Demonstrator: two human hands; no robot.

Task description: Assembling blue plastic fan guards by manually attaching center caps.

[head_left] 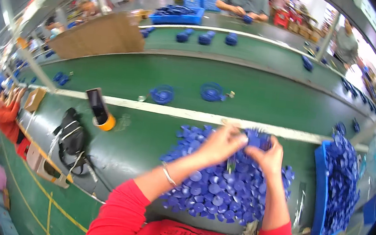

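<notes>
Both hands are raised over a heap of small blue plastic discs on the green work surface. My right hand is closed around the edge of a round blue slotted part, which looks like a small fan housing. My left hand is pinched close against the left side of this part; motion blur hides what its fingertips hold. Below the hands, a small greenish, shiny piece shows against the discs; whether it is attached to the part is unclear. A pale bracelet circles my left wrist.
Beyond a white rail, two blue round fan parts, one left and one right, lie on the green belt. A blue crate full of blue pieces stands right. Left are a black bag and an orange-based holder. Co-workers sit around.
</notes>
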